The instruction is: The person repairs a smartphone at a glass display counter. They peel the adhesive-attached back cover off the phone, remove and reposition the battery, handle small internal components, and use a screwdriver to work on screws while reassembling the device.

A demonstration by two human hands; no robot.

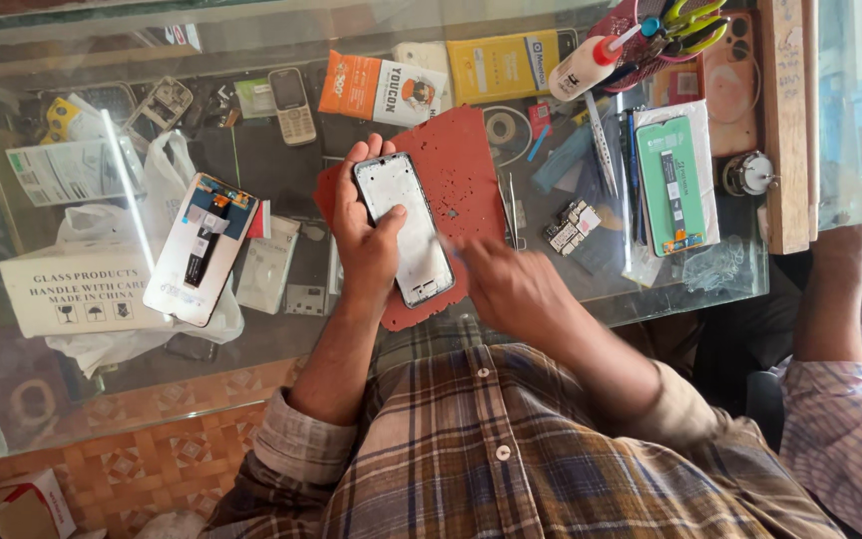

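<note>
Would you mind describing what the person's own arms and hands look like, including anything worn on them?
Both hands, left hand and right hand, are bare, with no gloves; no ring or watch shows, though the right one is blurred. The arms wear a checked shirt in brown, blue and cream. The left sleeve is rolled back above the wrist, showing a paler cuff lining; the right sleeve is pushed up too.

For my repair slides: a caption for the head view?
Left hand holds a phone frame on a red mat; right hand alongside.
</note>
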